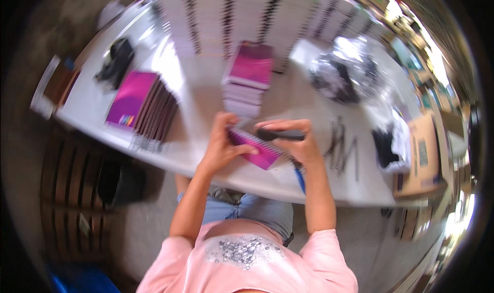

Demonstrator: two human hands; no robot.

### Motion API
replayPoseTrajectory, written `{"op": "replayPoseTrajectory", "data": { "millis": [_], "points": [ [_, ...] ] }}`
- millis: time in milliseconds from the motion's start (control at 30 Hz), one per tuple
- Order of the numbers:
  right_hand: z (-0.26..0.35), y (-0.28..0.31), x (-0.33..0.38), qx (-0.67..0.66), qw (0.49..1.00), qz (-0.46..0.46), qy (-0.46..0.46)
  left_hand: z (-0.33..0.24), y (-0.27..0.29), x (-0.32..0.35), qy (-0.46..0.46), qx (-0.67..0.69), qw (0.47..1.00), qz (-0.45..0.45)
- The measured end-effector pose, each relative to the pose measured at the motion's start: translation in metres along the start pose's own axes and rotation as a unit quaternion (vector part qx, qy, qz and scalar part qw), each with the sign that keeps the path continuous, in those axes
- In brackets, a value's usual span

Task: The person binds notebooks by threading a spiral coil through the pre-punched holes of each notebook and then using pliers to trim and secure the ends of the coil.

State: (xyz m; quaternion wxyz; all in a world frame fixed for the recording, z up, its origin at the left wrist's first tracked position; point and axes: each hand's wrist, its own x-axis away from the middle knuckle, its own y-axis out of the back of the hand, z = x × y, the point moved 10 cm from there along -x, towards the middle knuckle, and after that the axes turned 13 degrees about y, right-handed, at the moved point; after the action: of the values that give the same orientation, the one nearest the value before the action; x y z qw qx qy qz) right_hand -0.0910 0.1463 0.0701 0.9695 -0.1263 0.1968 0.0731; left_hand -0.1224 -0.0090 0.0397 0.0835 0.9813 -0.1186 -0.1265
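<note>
Glossy magenta spiral notebook between both hands, slim black tool above

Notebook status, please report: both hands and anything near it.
Left hand holds notebook. Right hand grips black tool over it. Black coils lie beside.

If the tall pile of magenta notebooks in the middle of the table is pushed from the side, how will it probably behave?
The notebook pile is tall and narrow, so it would probably lean or spill. Its top notebooks look shifted already, so they may slide off first. It likely feels heavy.
</note>
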Motion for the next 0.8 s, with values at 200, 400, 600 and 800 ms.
{"op": "replayPoseTrajectory", "data": {
  "millis": [200,400,600,800],
  "points": [
    [-0.007,-0.026,-0.015,-0.02,0.998,0.054,-0.006,0.007,0.02,0.011,0.003,-0.028,0.999,0.019],
    [0.003,-0.033,-0.007,-0.022,0.998,0.065,0.009,0.008,0.011,0.012,0.03,0.034,0.997,0.058],
    [0.066,-0.034,0.012,0.334,0.935,-0.068,0.102,0.001,0.019,0.018,-0.027,-0.018,0.999,-0.038],
    [0.02,-0.069,0.055,0.592,0.79,-0.025,0.156,0.001,0.012,0.017,-0.057,-0.017,0.998,-0.038]
  ]
}}
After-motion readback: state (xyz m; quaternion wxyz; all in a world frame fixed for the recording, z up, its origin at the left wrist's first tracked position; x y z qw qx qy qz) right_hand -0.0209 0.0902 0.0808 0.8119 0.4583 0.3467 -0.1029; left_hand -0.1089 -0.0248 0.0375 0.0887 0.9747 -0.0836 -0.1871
